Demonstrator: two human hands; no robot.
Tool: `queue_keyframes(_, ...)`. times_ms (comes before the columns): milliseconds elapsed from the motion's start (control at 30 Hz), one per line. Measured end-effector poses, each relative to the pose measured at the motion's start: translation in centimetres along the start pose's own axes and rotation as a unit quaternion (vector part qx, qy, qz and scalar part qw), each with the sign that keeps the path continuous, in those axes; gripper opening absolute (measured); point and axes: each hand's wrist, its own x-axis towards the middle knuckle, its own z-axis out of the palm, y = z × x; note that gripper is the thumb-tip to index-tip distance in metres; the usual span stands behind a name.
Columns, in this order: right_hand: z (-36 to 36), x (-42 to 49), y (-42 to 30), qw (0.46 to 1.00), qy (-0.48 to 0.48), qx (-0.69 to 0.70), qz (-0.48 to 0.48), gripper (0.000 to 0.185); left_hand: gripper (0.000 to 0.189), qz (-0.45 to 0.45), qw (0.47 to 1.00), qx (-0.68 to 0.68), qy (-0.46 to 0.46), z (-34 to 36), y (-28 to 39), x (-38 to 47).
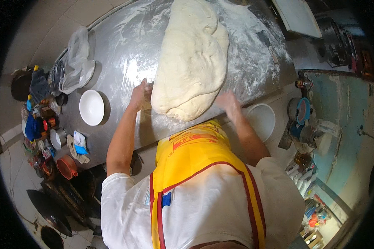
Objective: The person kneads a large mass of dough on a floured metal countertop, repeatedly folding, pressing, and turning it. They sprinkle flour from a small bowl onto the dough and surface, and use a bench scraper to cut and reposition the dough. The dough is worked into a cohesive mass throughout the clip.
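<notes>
A big slab of pale dough (191, 59) lies lengthwise on the floured metal worktop (118, 56), its folded near end close to the front edge. By the dough's lower left side is my left hand (140, 95), fingers apart and nothing held; whether they touch the dough I cannot tell. My right hand (229, 104) is blurred by motion near the lower right side of the dough, over the table edge. Its fingers look extended, and I see nothing in it. Loose flour (249, 56) whitens the metal right of the dough.
A white bowl (91, 107) and a clear plastic bag (78, 62) sit on the left. Jars, a metal pot (58, 138) and a red plastic scoop (67, 167) crowd the left end. Below the right edge stands a white bucket (260, 121). A dark wok (50, 211) is at lower left.
</notes>
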Motion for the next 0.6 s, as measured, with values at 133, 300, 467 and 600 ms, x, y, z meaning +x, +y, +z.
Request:
queue_keyframes(133, 5.0, -0.4, 3.6, 0.962, -0.257, 0.095, 0.013, 0.077, 0.065, -0.099, 0.966, -0.13, -0.201, 3.3, -1.5, -0.5)
queue_keyframes(300, 9.8, -3.9, -1.5, 0.933, -0.31, 0.178, 0.051, 0.076, 0.085, -0.051, 0.971, -0.091, -0.217, 8.9, 4.3, -7.1)
queue_keyframes(467, 10.5, -5.8, -15.8, 0.866, -0.46, 0.193, 0.038, 0.089, 0.099, 0.068, 0.966, 0.012, -0.251, 9.9, 19.1, -7.4)
queue_keyframes(600, 12.5, -1.9, -23.8, 0.938, -0.246, -0.181, -0.163, 0.05, 0.076, 0.336, 0.898, 0.283, -0.034, 15.0, 25.3, -1.2)
